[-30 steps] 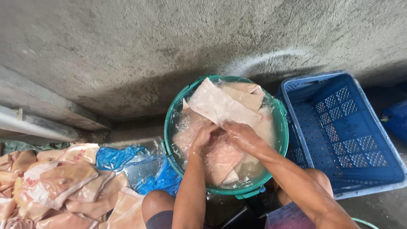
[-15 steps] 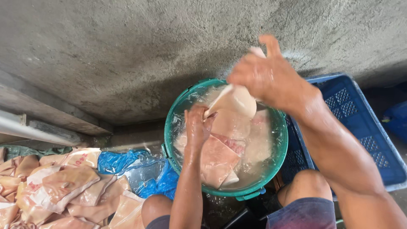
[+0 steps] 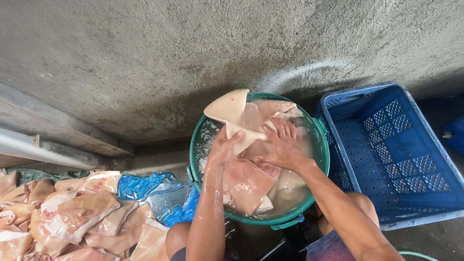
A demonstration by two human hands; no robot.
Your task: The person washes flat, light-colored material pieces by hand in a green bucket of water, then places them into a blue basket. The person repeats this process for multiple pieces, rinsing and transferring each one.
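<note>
A green round basin [image 3: 197, 140] holds cloudy water and several pale pink slabs of raw skin or meat. My left hand [image 3: 223, 147] grips a cream-coloured slab [image 3: 231, 112] that sticks up over the basin's far-left rim. Spread flat, my right hand [image 3: 281, 144] presses on the slabs in the middle of the basin, its fingers touching the lifted slab's lower edge. Both forearms are wet.
A blue perforated plastic crate [image 3: 391, 150] stands right of the basin. A heap of pale pink slabs [image 3: 72, 215] lies at lower left beside crumpled blue plastic [image 3: 154, 191]. A concrete wall [image 3: 193, 58] rises behind, with a ledge and pipe [image 3: 43, 150] at left.
My right hand, raised high with a slab half a second ago, has come down onto the pile in the basin. My left hand now holds a cream slab up over the far rim.
</note>
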